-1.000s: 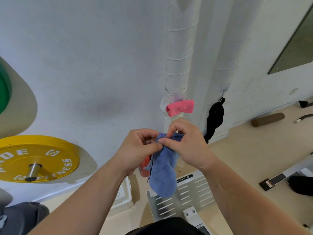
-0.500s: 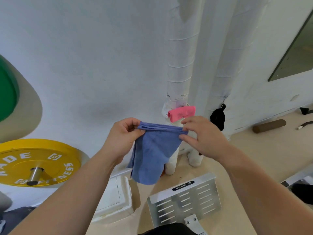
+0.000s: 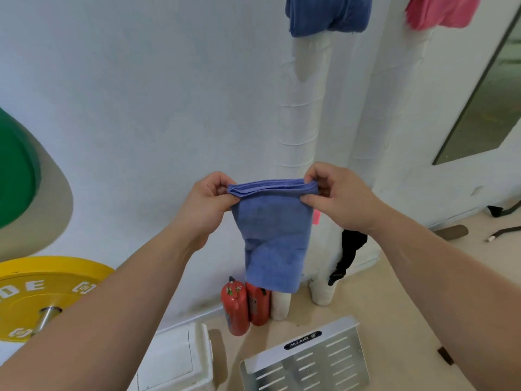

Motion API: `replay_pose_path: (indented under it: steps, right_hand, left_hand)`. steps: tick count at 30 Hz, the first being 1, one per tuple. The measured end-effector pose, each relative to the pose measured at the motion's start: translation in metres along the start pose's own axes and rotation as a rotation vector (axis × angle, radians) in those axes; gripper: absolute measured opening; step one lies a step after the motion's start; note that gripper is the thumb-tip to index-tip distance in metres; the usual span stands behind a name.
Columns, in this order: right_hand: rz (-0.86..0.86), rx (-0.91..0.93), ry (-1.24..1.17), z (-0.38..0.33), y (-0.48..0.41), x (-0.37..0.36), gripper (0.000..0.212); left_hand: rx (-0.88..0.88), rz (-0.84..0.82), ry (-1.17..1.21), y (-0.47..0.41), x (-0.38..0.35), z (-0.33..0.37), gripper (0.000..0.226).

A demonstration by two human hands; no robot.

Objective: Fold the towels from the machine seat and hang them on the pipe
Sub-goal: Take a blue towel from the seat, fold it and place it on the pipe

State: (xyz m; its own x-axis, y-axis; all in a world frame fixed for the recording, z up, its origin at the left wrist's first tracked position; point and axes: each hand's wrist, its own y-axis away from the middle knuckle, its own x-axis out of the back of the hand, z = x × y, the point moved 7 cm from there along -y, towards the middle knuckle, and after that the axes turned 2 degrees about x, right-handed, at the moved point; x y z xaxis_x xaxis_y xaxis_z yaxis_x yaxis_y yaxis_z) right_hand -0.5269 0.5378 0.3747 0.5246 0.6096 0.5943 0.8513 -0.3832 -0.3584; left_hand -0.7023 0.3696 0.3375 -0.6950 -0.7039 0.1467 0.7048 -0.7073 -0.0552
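Both hands pinch a folded blue towel [image 3: 272,235].

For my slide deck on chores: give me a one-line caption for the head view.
Left hand and right hand hold a folded blue towel by its top corners before white wrapped pipes.

Yellow plate [image 3: 36,294], lower left: white raised letters "D E" legible on its face, the rest of the word cut off by the frame edge and a forearm; a square white emblem sits to the right of the letters and a second one lower on the face. Metal footplate [image 3: 307,359], bottom centre: black oval badge [image 3: 303,340] bearing small white lettering, seen upside down and too small to read. No other text legible.
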Motion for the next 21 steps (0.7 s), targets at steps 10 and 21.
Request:
replay_pose_path:
  steps: [10, 21]
  right_hand:
    - [0.175, -0.221, -0.478, 0.020, 0.012, -0.010, 0.020]
    - [0.244, -0.238, -0.647, 0.039, 0.030, -0.049, 0.003]
  left_hand:
    - [-0.013, -0.040, -0.155, -0.001, -0.007, 0.017, 0.023]
    - [-0.008, -0.017, -0.172, 0.007, 0.000, -0.007, 0.026]
